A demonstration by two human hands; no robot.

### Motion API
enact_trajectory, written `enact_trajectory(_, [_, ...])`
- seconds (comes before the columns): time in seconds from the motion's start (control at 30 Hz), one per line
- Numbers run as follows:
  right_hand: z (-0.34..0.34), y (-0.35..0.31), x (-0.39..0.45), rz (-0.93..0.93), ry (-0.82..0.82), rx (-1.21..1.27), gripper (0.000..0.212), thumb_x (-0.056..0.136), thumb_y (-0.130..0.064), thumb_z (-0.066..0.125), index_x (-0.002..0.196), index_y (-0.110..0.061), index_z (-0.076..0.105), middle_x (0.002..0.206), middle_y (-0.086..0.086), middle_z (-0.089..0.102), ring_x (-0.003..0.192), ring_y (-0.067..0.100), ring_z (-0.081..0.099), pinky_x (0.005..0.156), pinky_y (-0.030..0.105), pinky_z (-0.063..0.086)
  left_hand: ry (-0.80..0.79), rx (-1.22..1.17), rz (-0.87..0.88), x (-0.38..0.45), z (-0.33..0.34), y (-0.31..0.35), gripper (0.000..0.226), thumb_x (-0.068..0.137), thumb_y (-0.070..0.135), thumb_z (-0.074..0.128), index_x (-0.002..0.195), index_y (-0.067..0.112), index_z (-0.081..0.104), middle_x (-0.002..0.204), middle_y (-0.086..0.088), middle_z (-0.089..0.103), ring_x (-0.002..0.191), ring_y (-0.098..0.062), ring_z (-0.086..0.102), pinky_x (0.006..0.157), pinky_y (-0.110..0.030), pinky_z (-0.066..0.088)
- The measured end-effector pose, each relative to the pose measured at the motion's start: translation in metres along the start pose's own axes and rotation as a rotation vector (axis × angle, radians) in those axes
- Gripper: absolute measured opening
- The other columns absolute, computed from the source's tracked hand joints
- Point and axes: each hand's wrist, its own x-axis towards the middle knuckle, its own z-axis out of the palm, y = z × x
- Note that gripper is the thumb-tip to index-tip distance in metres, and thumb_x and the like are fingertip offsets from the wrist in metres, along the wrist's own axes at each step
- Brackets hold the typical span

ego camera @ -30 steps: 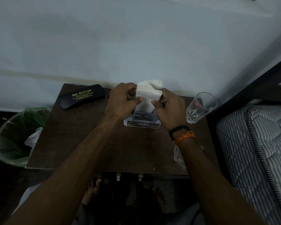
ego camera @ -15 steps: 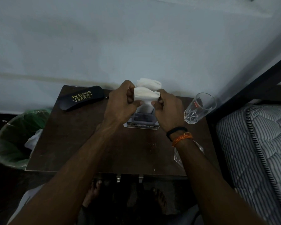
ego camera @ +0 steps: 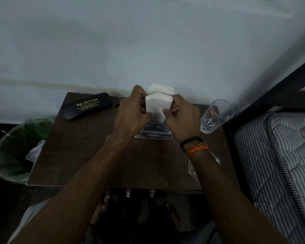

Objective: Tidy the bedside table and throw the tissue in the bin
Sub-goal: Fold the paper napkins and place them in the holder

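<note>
Tissue: we are pinching a white folded wad between both hands, above the desk's 12 o'clock edge, right over a small grey holder.
Left hand: we are clenching its fingers on the wad's left side.
Right hand: we are gripping the wad's right side with thumb and curled fingers.
Second wad: we are seeing more white tissue just behind the held piece; whether the two are joined, we cannot tell.
Bin: it is waiting at 9 o'clock, off the desk's edge, well apart from our hands.
Risk, glass: it is standing at 3 o'clock beside our right hand; we are judging that a careless swing could topple it.
Risk, tearing: pulling both sides apart could be shredding the tissue and scattering bits.
Risk, spectacle case: carrying the wad toward 9 o'clock, we could be brushing it at 10 o'clock.
</note>
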Motion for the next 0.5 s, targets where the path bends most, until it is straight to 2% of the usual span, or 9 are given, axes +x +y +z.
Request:
enact_trajectory(0.13, [0.003, 0.001, -0.002, 0.007, -0.021, -0.006, 0.025, 0.08, -0.018, 0.073, 0.103, -0.013, 0.065, 0.072, -0.008, 0.055, 0.07, 0.011, 0.052, 0.067, 0.024, 0.045, 0.016, 0.072, 0.031, -0.002, 0.002, 0.001, 0.045, 0.071, 0.012, 0.079, 0.103, 0.014, 0.047, 0.086, -0.004, 0.069, 0.076, -0.019, 0.066, 0.062, -0.033, 0.055])
enact_trajectory(0.23, [0.003, 0.002, -0.002, 0.03, -0.032, 0.008, 0.027, 0.077, -0.015, 0.074, 0.103, -0.014, 0.065, 0.072, -0.008, 0.057, 0.07, 0.011, 0.054, 0.067, 0.025, 0.047, 0.015, 0.092, 0.029, -0.003, 0.003, 0.002, 0.046, 0.072, 0.014, 0.079, 0.104, 0.014, 0.046, 0.088, -0.003, 0.068, 0.075, -0.017, 0.065, 0.063, -0.034, 0.056])
enact_trajectory(0.37, [-0.003, 0.003, -0.002, 0.055, -0.044, 0.065, 0.032, 0.072, -0.004, 0.06, 0.1, -0.019, 0.065, 0.073, -0.005, 0.064, 0.069, 0.014, 0.06, 0.065, 0.03, 0.054, -0.029, 0.006, 0.006, -0.003, -0.005, 0.003, 0.052, 0.066, 0.016, 0.084, 0.103, 0.012, 0.047, 0.083, 0.0, 0.066, 0.068, -0.012, 0.062, 0.061, -0.036, 0.055])
enact_trajectory(0.5, [-0.015, 0.009, 0.002, 0.194, -0.018, 0.125, 0.019, 0.076, -0.005, 0.061, 0.088, -0.019, 0.068, 0.078, -0.007, 0.068, 0.072, 0.007, 0.061, 0.07, 0.026, 0.055, -0.041, -0.002, 0.042, -0.006, -0.015, 0.001, 0.049, 0.068, 0.023, 0.083, 0.1, 0.012, 0.048, 0.083, -0.003, 0.059, 0.073, -0.016, 0.056, 0.061, -0.038, 0.051])
